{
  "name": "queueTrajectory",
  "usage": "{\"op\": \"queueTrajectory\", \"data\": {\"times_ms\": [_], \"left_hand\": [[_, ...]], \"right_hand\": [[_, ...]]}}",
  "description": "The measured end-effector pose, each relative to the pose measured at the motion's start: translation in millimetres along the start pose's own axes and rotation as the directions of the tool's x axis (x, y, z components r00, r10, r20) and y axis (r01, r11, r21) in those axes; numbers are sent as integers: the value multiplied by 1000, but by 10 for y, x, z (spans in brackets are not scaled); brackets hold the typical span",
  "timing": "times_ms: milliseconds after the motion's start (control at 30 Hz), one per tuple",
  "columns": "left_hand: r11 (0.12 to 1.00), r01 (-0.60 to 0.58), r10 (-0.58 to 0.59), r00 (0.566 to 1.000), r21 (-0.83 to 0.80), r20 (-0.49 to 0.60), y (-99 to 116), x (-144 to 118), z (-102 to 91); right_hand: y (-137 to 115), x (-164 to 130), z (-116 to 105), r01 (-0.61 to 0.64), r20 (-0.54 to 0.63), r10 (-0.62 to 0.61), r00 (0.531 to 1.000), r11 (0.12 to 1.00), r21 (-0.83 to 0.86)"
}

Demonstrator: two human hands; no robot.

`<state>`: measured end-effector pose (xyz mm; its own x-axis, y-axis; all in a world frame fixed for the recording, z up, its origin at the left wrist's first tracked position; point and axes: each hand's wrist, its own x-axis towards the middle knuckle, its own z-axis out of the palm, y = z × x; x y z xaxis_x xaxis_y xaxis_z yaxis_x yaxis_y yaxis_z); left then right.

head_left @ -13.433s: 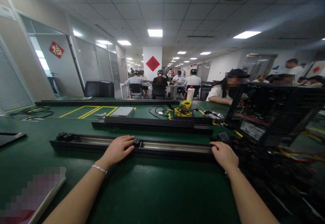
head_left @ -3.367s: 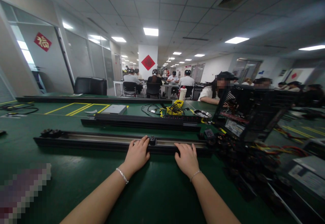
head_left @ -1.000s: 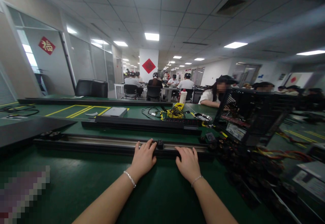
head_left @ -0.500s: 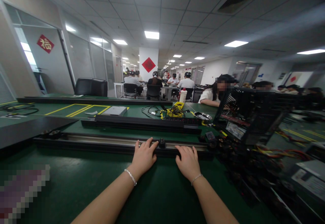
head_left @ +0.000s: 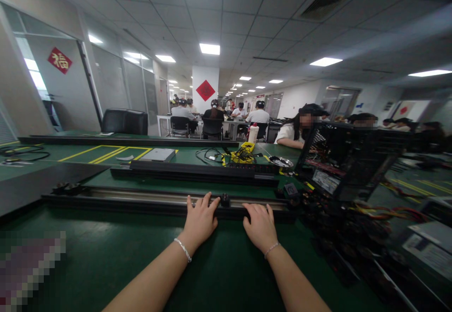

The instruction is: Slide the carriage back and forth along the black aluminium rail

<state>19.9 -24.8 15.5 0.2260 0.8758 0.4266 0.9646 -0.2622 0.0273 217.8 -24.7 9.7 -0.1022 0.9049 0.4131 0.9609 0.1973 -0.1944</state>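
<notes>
Two hands lie flat, fingers spread, on the long black rail (head_left: 141,199): left hand (head_left: 200,218) beside the small slider (head_left: 225,201), right hand (head_left: 260,225) at three o'clock. Judged step: steadying the rail; next calls for even pressure.

A long black rail (head_left: 141,200) with a silvery channel lies flat across the green table, a small black slider (head_left: 225,200) seated on it.
</notes>
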Motion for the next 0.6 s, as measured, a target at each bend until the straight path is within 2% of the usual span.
{"op": "queueTrajectory", "data": {"times_ms": [133, 300, 600], "left_hand": [[995, -87, 85, 996, -56, -38, 73, 31, 59], [995, -70, 65, 996, -77, -62, 130, 63, 91], [996, -85, 82, 995, -42, -58, 101, 43, 102]], "right_hand": [[0, 0, 4, 3, -17, -3, 1000, 1000, 21], [-3, -3, 2, 6, -25, -5, 1000, 999, 39], [5, -5, 10, 11, -23, -10, 1000, 999, 37]]}}
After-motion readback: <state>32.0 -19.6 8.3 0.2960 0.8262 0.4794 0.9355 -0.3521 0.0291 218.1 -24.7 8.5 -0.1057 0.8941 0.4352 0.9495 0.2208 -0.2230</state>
